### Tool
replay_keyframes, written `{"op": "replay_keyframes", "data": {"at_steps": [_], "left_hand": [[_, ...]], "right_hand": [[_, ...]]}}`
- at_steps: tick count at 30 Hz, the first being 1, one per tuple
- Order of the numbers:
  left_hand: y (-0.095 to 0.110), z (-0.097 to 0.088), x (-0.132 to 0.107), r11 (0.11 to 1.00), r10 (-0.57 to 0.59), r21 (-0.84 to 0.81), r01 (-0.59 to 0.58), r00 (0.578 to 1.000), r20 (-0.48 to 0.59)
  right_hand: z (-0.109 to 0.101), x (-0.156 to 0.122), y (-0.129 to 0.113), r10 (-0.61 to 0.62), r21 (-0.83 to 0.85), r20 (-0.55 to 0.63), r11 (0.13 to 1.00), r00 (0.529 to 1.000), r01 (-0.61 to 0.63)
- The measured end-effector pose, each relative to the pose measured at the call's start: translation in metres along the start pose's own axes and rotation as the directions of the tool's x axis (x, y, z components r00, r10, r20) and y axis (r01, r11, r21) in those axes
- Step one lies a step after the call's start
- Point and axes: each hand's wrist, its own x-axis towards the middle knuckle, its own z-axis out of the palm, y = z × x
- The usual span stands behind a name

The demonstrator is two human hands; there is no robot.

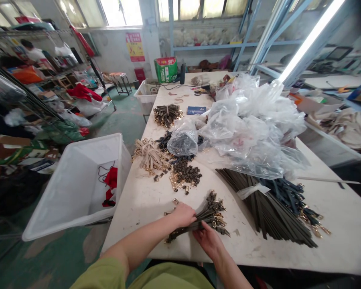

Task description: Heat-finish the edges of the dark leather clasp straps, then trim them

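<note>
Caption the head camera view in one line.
Left hand and right hand hold a bundle of dark straps with gold clips on a white table.

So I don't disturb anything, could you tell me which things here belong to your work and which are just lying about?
In use: left hand, right hand, bundle of dark straps with gold clasps, pile of small dark fittings.
Lying about: white plastic bin, clear plastic bags, green tub.

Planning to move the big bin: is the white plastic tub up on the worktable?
No, the white plastic tub stands on the green floor beside the white worktable.
</note>
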Motion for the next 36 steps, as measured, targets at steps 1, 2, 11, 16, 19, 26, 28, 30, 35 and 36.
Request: {"op": "replay_keyframes", "data": {"at_steps": [1,2,11,16,19,26,28,30,35,36], "left_hand": [[0.004,0.0,0.004,1.0,0.001,0.006,-0.001,1.0,-0.001],[0.007,0.0,0.008,1.0,0.001,0.01,-0.001,1.0,-0.002],[-0.009,-0.005,-0.014,0.994,-0.098,0.04,0.102,0.992,-0.077],[0.029,0.018,-0.023,0.997,0.039,0.076,-0.017,0.957,-0.286],[0.041,0.037,-0.019,0.981,0.165,0.149,-0.126,0.942,-0.291],[0.035,0.044,0.007,0.953,0.181,0.296,-0.059,0.897,-0.404],[0.043,0.045,0.007,0.942,0.221,0.327,-0.079,0.878,-0.425],[0.054,0.051,0.007,0.932,0.264,0.345,-0.109,0.857,-0.443],[0.075,0.069,0.015,0.931,0.29,0.347,-0.112,0.805,-0.517],[0.08,0.07,0.018,0.938,0.277,0.332,-0.101,0.793,-0.542]], "right_hand": [[0.004,0.005,-0.008,0.018,0.015,-0.003,1.0,1.0,-0.018],[0.007,0.01,-0.016,0.025,0.031,-0.007,0.999,1.0,-0.025],[-0.021,0.017,-0.022,-0.129,-0.129,-0.118,0.985,0.985,0.114],[-0.014,-0.01,0.0,-0.13,-0.106,-0.157,0.988,0.979,0.114],[-0.012,-0.026,-0.01,-0.222,-0.156,-0.144,0.967,0.964,0.2],[-0.087,-0.071,-0.04,-0.337,-0.284,-0.336,0.927,0.88,0.247],[-0.12,-0.089,-0.034,-0.331,-0.236,-0.393,0.938,0.858,0.254],[-0.158,-0.107,-0.029,-0.318,-0.192,-0.462,0.947,0.828,0.257],[-0.28,-0.157,-0.043,-0.395,-0.255,-0.592,0.919,0.703,0.302],[-0.308,-0.168,-0.052,-0.434,-0.308,-0.61,0.901,0.663,0.307]]}}
